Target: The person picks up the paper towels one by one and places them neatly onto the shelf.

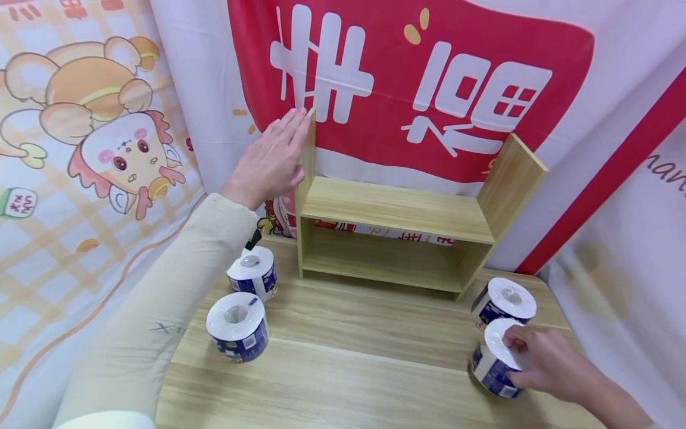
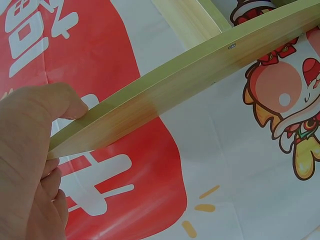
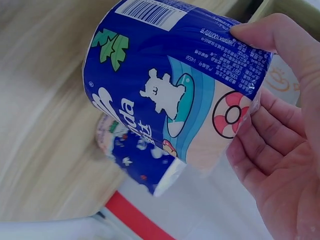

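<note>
I see the wooden shelf (image 1: pixel 393 232) standing at the back of the table (image 1: pixel 354 369), against the printed red and white banner (image 1: pixel 407 77). It looks stiff and light, and I judge it could tip or slide if pushed high up. My left hand (image 1: pixel 272 159) lies flat with straight fingers against the outside of the shelf's left upright; the left wrist view shows the thumb (image 2: pixel 55 102) lying over the board's top edge, so it is pressing rather than clamping.

Four wrapped toilet paper rolls stand on end on the table. Two sit at the left, the near left roll (image 1: pixel 238 326) and the far left roll (image 1: pixel 253 272), just apart. At the right, the far right roll (image 1: pixel 504 302) is just beside the near right roll (image 1: pixel 495 359), which my right hand (image 1: pixel 543 361) grips, fingers curled round its side. I judge this roll light, soft and squashable, its printed plastic wrap (image 3: pixel 175 85) a little slick, so a broad hold round the side suits it best.
</note>
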`<move>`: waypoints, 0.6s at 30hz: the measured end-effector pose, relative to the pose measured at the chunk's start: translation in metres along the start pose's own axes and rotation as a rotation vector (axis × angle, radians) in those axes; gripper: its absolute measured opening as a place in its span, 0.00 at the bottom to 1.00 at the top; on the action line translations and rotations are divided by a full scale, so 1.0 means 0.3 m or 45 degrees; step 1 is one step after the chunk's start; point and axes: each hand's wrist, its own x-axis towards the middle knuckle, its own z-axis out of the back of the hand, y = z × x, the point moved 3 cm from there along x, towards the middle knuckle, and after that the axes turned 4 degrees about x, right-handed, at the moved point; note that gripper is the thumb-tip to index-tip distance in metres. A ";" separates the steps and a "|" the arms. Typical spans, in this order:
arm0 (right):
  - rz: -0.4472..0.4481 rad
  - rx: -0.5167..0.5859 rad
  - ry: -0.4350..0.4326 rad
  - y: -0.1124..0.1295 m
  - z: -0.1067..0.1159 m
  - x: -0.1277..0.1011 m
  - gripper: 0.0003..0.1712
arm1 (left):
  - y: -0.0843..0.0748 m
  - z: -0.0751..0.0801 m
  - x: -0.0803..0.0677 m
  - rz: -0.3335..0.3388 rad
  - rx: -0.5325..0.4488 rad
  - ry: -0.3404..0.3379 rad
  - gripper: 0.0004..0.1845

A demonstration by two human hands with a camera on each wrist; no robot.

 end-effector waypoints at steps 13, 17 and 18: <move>0.202 0.091 -0.018 0.076 0.054 0.137 0.29 | 0.003 -0.004 0.002 0.001 0.001 -0.009 0.49; 0.241 0.081 -0.021 0.103 0.067 0.178 0.28 | 0.001 -0.006 0.002 0.002 -0.003 -0.002 0.50; 0.252 0.076 -0.023 0.110 0.070 0.188 0.28 | 0.001 -0.006 0.002 0.004 -0.004 0.001 0.50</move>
